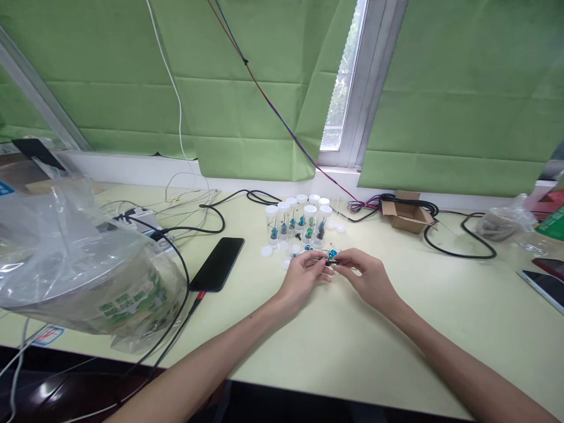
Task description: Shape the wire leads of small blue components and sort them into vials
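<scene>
Over the middle of the table, my left hand (305,275) and my right hand (362,275) meet at the fingertips. Both pinch a small dark piece (330,262), too small to name and partly covered by fingers. Just behind it is a blue beaded bit (332,254); I cannot tell whether it is joined to the dark piece. Several clear vials with white caps (311,218) stand upright in a cluster beyond my hands, with blue, green and dark bits inside. Loose white caps (267,251) lie beside the vials.
A black phone (217,264) with a cable lies to the left, near a large plastic-wrapped tub (132,294). An open cardboard box (408,214) and black cables (462,252) are at the back right. A white-edged device (544,289) lies at the far right.
</scene>
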A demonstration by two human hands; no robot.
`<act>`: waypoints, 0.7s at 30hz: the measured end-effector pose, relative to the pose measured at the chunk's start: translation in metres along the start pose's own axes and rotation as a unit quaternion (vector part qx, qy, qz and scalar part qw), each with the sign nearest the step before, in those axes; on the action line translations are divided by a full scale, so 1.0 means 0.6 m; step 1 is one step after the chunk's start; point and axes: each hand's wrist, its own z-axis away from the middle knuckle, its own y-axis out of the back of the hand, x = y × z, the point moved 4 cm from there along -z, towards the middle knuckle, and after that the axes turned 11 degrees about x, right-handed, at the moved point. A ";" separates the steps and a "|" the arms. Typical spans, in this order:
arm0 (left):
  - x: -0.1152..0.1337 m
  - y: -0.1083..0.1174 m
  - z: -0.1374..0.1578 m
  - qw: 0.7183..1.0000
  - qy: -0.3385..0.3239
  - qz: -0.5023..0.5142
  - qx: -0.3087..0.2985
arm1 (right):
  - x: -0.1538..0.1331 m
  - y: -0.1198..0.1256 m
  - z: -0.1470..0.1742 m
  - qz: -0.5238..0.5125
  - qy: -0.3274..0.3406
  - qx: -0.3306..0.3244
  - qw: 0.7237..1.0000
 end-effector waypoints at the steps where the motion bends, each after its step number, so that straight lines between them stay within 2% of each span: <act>1: 0.000 0.000 0.000 1.000 0.000 -0.001 0.000 | 0.000 0.000 0.000 -0.001 0.000 0.000 1.000; 15: -0.001 -0.002 0.002 1.000 0.012 -0.002 -0.008 | 0.002 -0.004 0.004 -0.026 -0.011 -0.002 1.000; 21: 0.002 -0.006 0.004 0.999 -0.011 -0.021 -0.024 | 0.004 -0.004 0.004 -0.038 -0.011 0.007 0.999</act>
